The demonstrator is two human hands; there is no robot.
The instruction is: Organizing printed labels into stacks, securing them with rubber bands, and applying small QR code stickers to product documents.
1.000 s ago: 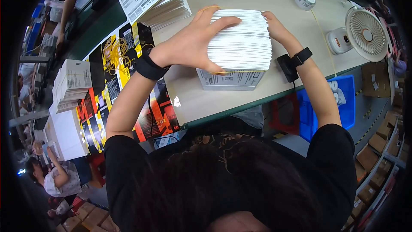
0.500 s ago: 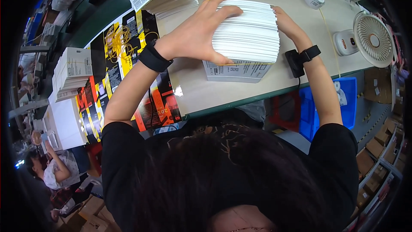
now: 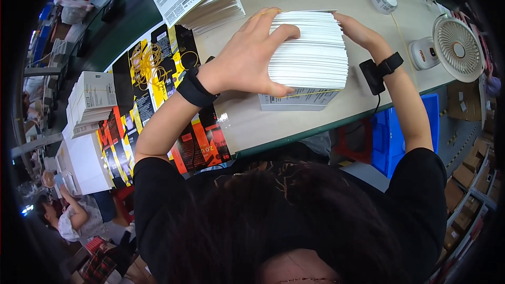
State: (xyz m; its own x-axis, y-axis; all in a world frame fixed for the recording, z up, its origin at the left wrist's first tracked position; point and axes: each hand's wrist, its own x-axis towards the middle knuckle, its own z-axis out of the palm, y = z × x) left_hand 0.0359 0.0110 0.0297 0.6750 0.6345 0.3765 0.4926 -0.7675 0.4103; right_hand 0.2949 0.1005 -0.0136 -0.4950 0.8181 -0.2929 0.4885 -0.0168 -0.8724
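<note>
A thick stack of flat white cartons (image 3: 310,50) stands on the table in front of me, its many thin edges facing up and a printed face towards me. My left hand (image 3: 250,55) grips its left side, the thumb at the near edge and the fingers over the far one. A thin yellow rubber band (image 3: 318,93) runs along the near side from my left thumb. My right hand (image 3: 360,30) is at the far right corner, fingertips against the stack and partly hidden behind it. Black straps circle both wrists; the right one carries a small black cabled device (image 3: 372,77).
More printed carton stacks stand at the far left (image 3: 210,13) and left (image 3: 93,100). Loose yellow rubber bands (image 3: 149,66) lie on a black, yellow and red printed sheet (image 3: 202,147). A label roll (image 3: 384,1) and a small fan (image 3: 456,48) are right; a blue bin (image 3: 385,144) sits below. Another person (image 3: 79,213) is at left.
The whole view has shifted a little, so the table and stack appear slightly lower and further right. Both hands stay around the stack, with the left thumb still at the rubber band.
</note>
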